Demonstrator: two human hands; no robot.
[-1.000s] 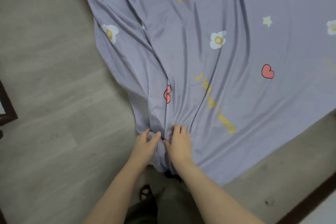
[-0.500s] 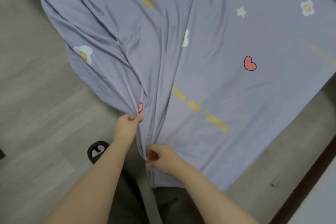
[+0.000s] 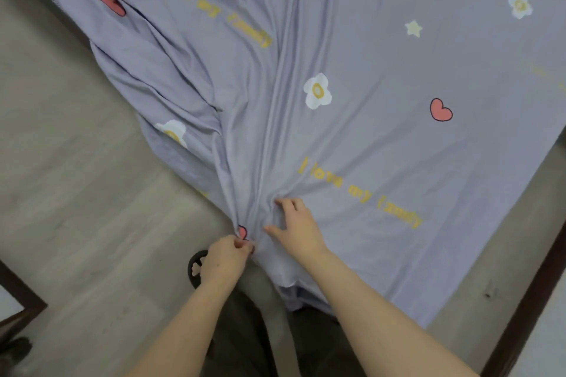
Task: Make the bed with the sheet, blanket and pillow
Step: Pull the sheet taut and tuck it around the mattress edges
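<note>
1. While spread across the floor (image 3: 76, 193), the lilac sheet (image 3: 352, 55) fans away ahead and rightward from its gathered corner.
2. Left hand (image 3: 225, 257) pinches that corner shut; right hand (image 3: 298, 228), nearer the folds, rests spread-fingered on them.

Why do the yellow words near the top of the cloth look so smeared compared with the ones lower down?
In the head view, the upper lettering is streaked by motion blur, while the lower lettering on the sheet is readable though soft. The light is flat, with soft shadows in the folds and no glare. The wide lens bends the dark frame edge at lower right.
</note>
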